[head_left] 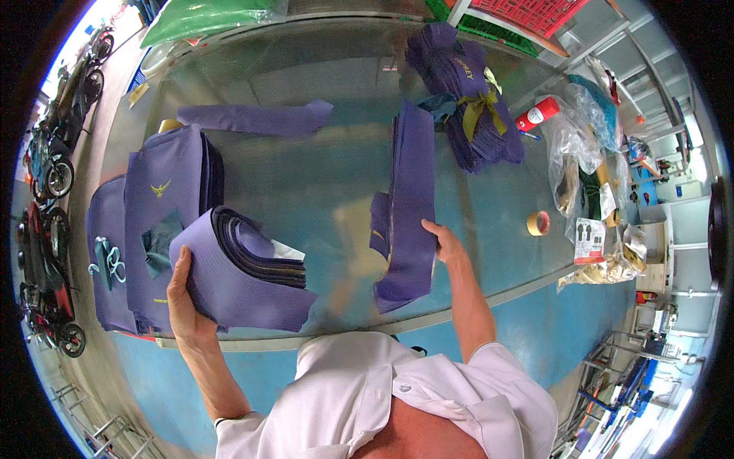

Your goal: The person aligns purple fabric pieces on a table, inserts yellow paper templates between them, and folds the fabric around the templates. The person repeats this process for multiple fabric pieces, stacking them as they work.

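1. Head view, arms first: both our forearms come up from the bottom edge, out of white shirt sleeves. The left one angles up and out to the left, the right one reaches up toward the middle of the metal table (321,176).
2. Our left hand (183,302) is curled around the bent edge of a folded stack of purple fabric pieces (245,275), thumb on top, fingers underneath and hidden. The stack sits at the near left edge of the table, fanned open so we can see the layers.
3. Our right hand (443,243) is closed on the right edge of a long purple bundle (409,206), which runs away from us across the table's middle. The fingers are tucked behind the cloth, so how tight the grip is we can't tell.
4. Around them: a purple pile with a yellow emblem (164,183) just left of the left hand, a tied purple bundle with a yellow-green ribbon (470,99) farther back, and a roll of tape (538,223) off to the right.
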Tool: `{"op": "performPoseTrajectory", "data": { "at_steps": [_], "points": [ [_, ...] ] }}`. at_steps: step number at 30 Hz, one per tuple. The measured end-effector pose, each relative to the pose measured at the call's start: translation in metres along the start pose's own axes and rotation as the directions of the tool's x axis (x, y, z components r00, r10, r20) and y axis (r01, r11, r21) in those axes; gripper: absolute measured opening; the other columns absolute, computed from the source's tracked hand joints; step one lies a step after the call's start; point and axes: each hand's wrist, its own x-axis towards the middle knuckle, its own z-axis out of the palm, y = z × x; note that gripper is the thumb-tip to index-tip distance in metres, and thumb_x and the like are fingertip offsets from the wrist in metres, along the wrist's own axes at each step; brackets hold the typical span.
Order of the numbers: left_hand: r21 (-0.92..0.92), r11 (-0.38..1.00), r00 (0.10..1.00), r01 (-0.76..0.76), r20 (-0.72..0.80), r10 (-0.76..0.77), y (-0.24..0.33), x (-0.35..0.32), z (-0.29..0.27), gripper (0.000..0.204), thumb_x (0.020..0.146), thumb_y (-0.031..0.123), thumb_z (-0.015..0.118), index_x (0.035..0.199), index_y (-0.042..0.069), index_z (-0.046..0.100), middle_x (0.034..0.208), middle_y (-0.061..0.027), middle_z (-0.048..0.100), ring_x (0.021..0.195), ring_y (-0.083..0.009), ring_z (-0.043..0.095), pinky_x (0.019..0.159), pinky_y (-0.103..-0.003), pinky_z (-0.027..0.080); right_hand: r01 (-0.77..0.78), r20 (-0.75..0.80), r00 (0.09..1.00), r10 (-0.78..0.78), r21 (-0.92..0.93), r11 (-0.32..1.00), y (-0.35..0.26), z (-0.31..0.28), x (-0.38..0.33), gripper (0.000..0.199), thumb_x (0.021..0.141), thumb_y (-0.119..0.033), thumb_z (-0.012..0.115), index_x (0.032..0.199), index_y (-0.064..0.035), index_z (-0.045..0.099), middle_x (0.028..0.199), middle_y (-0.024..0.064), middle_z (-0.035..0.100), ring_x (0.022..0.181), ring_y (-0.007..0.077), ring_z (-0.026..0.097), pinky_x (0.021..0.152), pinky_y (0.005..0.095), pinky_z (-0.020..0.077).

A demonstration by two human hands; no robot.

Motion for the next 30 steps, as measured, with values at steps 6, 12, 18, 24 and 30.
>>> {"op": "performPoseTrajectory", "data": {
  "at_steps": [6, 12, 18, 24, 30],
  "points": [
    [-0.024, 1.0, 0.998, -0.005, 0.066, 0.007, -0.003, 0.01, 0.012, 0.04, 0.094, 0.026, 0.058, 0.128, 0.004, 0.056, 0.124, -0.0066, 0.06, 0.109, -0.0197, 0.059, 0.095, -0.034, 0.047, 0.15, 0.007, 0.986, -0.167, -0.483, 0.863, 0.009, 0.015, -0.041, 0.078, 0.064, -0.018, 0.086, 0.13, 0.0019, 0.05, 0.119, 0.014, 0.062, 0.108, 0.0239, 0.061, 0.094, 0.0381, 0.0475],
    [-0.02, 1.0, 0.999, -0.004, 0.052, 0.005, -0.004, 0.014, 0.014, 0.042, 0.095, 0.026, 0.056, 0.131, 0.003, 0.054, 0.128, -0.0065, 0.057, 0.115, -0.0204, 0.056, 0.098, -0.036, 0.046, 0.051, -0.034, 0.996, -0.088, -0.591, 0.805, 0.009, 0.018, -0.056, 0.063, 0.061, -0.009, 0.083, 0.118, 0.0046, 0.059, 0.112, 0.0139, 0.065, 0.104, 0.0251, 0.062, 0.095, 0.0391, 0.0457],
    [-0.075, 0.997, 1.0, -0.017, 0.019, 0.018, -0.014, 0.009, 0.032, 0.028, 0.092, 0.023, 0.062, 0.113, 0.005, 0.065, 0.109, -0.0045, 0.066, 0.098, -0.0161, 0.063, 0.087, -0.031, 0.052, 0.26, 0.093, 0.964, -0.249, -0.527, 0.809, -0.012, 0.041, -0.057, 0.059, 0.06, -0.013, 0.083, 0.113, 0.001, 0.062, 0.106, 0.0109, 0.068, 0.097, 0.0223, 0.064, 0.089, 0.0361, 0.049],
    [-0.054, 0.998, 0.998, 0.032, 0.055, -0.029, -0.023, 0.029, 0.013, 0.032, 0.092, 0.026, 0.062, 0.117, 0.005, 0.062, 0.113, -0.0067, 0.065, 0.102, -0.0204, 0.063, 0.09, -0.037, 0.051, 0.537, 0.356, 0.823, -0.442, -0.741, 0.404, -0.084, 0.064, -0.04, 0.053, 0.07, -0.02, 0.079, 0.113, 0.0014, 0.059, 0.105, 0.0113, 0.067, 0.094, 0.0216, 0.064, 0.083, 0.0355, 0.0507],
    [-0.051, 0.995, 0.994, 0.082, 0.081, -0.078, -0.026, 0.019, 0.034, 0.022, 0.09, 0.02, 0.065, 0.106, 0.004, 0.066, 0.102, -0.0065, 0.068, 0.09, -0.0164, 0.066, 0.08, -0.03, 0.054, 0.366, 0.209, 0.93, -0.301, -0.479, 0.798, -0.12, 0.107, -0.054, 0.054, 0.079, -0.027, 0.074, 0.118, 0.0054, 0.056, 0.109, 0.0164, 0.064, 0.094, 0.023, 0.064, 0.087, 0.0339, 0.0504]
  ]
}}
